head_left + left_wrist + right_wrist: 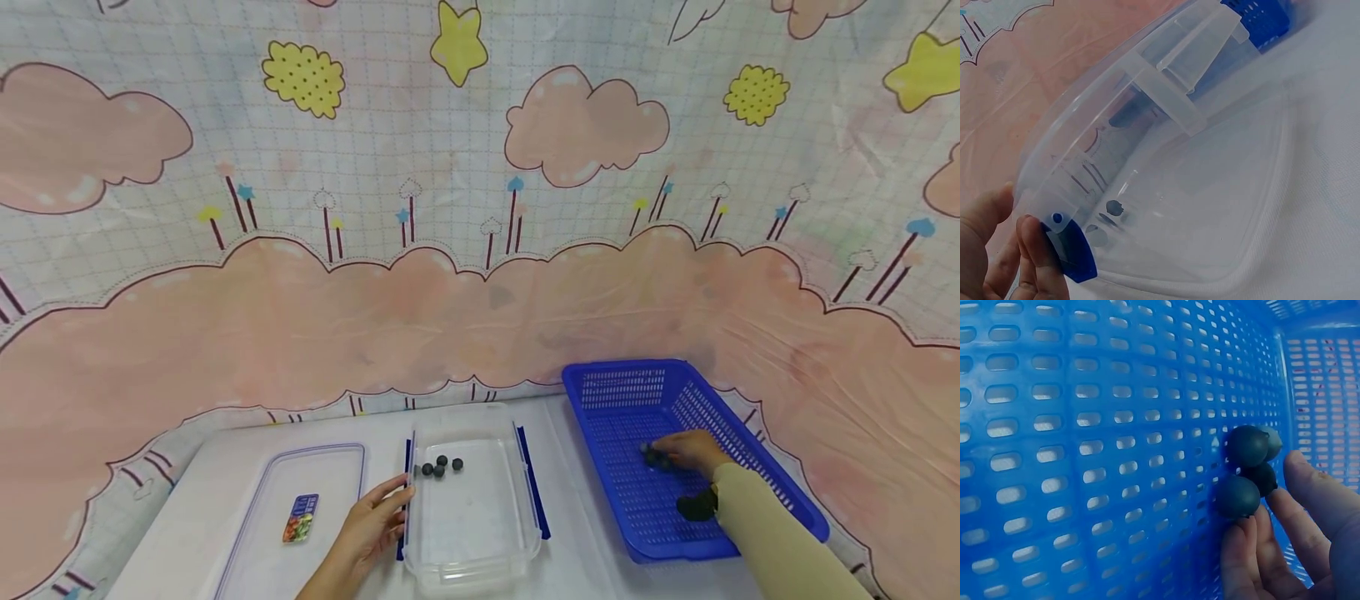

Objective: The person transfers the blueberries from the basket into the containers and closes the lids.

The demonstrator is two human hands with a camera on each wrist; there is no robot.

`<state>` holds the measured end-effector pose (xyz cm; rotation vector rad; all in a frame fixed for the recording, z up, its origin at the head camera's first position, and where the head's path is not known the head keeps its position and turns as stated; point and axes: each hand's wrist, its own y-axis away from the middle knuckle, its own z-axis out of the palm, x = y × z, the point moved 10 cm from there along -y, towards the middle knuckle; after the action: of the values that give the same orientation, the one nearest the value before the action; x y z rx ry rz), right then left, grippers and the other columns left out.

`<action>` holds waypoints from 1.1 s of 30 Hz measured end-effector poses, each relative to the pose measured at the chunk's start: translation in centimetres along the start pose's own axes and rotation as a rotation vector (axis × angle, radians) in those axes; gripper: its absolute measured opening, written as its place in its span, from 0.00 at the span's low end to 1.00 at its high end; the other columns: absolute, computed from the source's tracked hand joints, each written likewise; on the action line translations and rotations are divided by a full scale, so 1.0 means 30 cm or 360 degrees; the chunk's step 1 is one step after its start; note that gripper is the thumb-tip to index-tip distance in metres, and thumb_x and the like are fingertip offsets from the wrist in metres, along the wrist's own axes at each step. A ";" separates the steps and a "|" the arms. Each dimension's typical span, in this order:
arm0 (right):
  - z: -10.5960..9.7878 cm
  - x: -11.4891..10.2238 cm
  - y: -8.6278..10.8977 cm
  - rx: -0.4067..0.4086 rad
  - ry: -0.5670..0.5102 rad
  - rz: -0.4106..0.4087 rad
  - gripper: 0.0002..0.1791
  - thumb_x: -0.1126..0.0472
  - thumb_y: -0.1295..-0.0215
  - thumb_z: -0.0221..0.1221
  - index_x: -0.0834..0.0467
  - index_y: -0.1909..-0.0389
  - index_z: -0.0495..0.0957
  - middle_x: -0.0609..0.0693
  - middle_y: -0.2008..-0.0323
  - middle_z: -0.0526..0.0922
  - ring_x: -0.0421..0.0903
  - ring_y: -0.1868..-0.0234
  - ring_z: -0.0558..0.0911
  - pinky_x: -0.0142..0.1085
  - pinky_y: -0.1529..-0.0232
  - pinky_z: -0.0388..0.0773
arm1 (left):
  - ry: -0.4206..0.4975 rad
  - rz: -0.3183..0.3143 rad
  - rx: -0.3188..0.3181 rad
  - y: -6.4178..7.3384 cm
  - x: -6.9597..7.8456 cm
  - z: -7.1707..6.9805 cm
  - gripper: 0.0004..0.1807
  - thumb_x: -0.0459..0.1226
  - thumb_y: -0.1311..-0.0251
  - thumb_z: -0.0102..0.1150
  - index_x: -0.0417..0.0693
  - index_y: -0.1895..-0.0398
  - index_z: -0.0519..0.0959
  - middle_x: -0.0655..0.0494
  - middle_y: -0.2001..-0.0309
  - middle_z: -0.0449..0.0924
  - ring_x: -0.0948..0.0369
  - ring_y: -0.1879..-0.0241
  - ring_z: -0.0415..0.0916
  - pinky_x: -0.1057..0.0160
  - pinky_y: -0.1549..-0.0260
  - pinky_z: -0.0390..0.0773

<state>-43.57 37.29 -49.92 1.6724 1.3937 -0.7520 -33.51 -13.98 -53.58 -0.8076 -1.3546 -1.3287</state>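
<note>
My left hand [372, 527] holds the left side of a clear plastic box [472, 537], its fingers against the blue latch [1072, 250]. Several small, dark green round fruits [440, 471] lie inside near that wall. On the right, my right hand [693, 452] reaches into a blue plastic basket [622, 508]. Its fingers touch a small cluster of the same round fruits [1238, 495] close to the basket floor, while the thumb stands a little apart from them. Each fruit seems to end in a small nub.
Left of the box lies a clear lid [258, 533] with a blue-tinted rim, bearing a colourful label [301, 518]. A dark object [697, 506] shows at the right wrist, over the basket. Behind the white table [187, 500] hangs a printed cloth [450, 325] with clouds and stars.
</note>
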 end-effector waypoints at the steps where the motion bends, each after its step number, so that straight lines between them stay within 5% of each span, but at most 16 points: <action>1: 0.001 0.002 -0.001 -0.0001 0.0013 0.0002 0.21 0.65 0.36 0.62 0.81 0.51 0.76 0.68 0.55 0.83 0.61 0.50 0.81 0.55 0.41 0.75 | 0.0002 0.0003 0.0000 0.000 0.000 0.000 0.26 0.36 0.40 0.66 0.40 0.39 0.76 0.58 0.70 0.77 0.67 0.76 0.73 0.72 0.77 0.78; 22: 0.004 0.018 -0.022 0.0019 0.0153 -0.0100 0.15 0.68 0.38 0.61 0.77 0.56 0.80 0.69 0.55 0.83 0.64 0.50 0.81 0.54 0.44 0.77 | -0.0052 0.0033 0.0001 0.013 -0.006 0.004 0.28 0.39 0.39 0.65 0.39 0.36 0.73 0.58 0.70 0.76 0.66 0.75 0.72 0.72 0.76 0.78; 33: 0.000 0.018 -0.021 0.0034 0.0142 -0.0114 0.13 0.68 0.38 0.61 0.77 0.60 0.81 0.65 0.60 0.85 0.57 0.56 0.84 0.54 0.46 0.78 | -0.0041 0.0021 0.0015 0.016 -0.011 0.003 0.28 0.39 0.39 0.66 0.39 0.37 0.74 0.58 0.70 0.76 0.66 0.75 0.72 0.71 0.76 0.78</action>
<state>-44.07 37.58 -50.51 1.6981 1.5191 -0.7423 -33.00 -13.74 -53.74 -0.8288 -1.3725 -1.3047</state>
